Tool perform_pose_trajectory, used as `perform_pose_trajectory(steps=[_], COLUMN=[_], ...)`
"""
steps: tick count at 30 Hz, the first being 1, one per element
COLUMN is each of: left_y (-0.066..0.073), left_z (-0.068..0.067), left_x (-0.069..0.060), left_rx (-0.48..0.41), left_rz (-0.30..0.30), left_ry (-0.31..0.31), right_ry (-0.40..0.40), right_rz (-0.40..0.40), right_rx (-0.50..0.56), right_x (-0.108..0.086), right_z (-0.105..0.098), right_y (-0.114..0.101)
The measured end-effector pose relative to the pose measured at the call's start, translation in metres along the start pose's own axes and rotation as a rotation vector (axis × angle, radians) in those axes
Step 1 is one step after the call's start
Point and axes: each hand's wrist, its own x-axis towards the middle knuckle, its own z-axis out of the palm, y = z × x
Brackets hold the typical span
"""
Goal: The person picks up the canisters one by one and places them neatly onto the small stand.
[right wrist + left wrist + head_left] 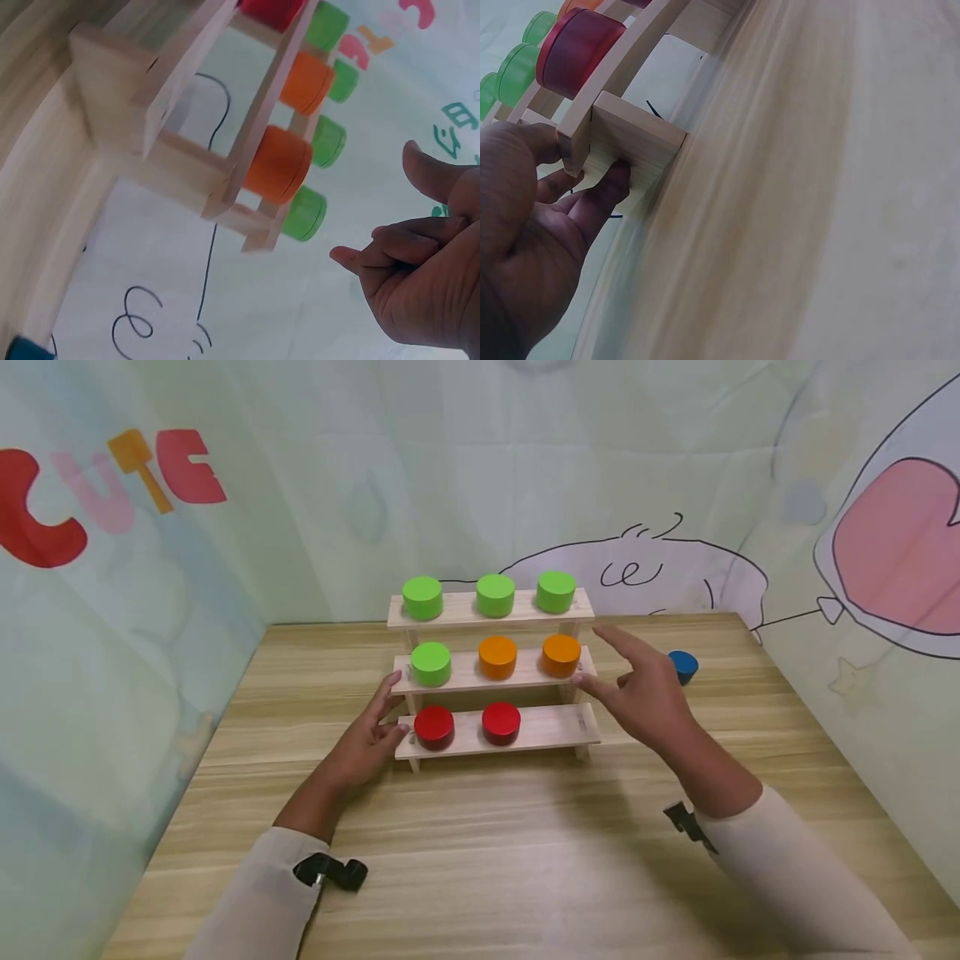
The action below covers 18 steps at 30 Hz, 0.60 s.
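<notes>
A three-step wooden rack [468, 745] stands on the table with round, flat-topped pieces on its shelves. Three green pieces [495, 596] line the top shelf. The middle shelf holds one green piece [431, 664] and two orange pieces [498, 658]. Two red pieces [501, 724] sit on the left and middle of the bottom shelf. My left hand [365, 743] grips the rack's left end, thumb and fingers against the wood [630, 127]. Off the rack's right end, my right hand [645, 697] holds nothing, its thumb and index finger spread apart.
A blue piece [683, 666] lies on the table right of the rack, partly behind my right hand. The wood-grain table [510, 860] extends in front. A printed cloth [315, 527] hangs behind and at both sides.
</notes>
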Motion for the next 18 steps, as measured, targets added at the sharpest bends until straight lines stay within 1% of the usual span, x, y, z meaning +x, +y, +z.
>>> perform_pose_trajectory(steps=[4, 7, 10, 13, 18], left_y=[0.001, 0.001, 0.0, -0.001, 0.001], left_z=[0.001, 0.001, 0.002, 0.002, 0.001], left_x=[-0.001, -0.002, -0.002, -0.002, -0.002], left_rx=[-0.002, -0.006, -0.003, 0.006, 0.026], left_rz=[-0.003, 0.003, 0.01, 0.003, 0.003], left_ry=[0.002, 0.003, -0.001, -0.002, 0.004], right_ry=[0.051, 0.087, 0.102, 0.1, 0.041], right_rz=[-0.04, -0.036, 0.007, 0.061, 0.132], right_rx=[-0.024, -0.051, -0.081, -0.106, -0.143], right_x=[0.007, 0.013, 0.02, 0.028, 0.05], right_z=[-0.01, -0.02, -0.029, -0.036, -0.043], right_y=[0.013, 0.023, 0.035, 0.048, 0.074])
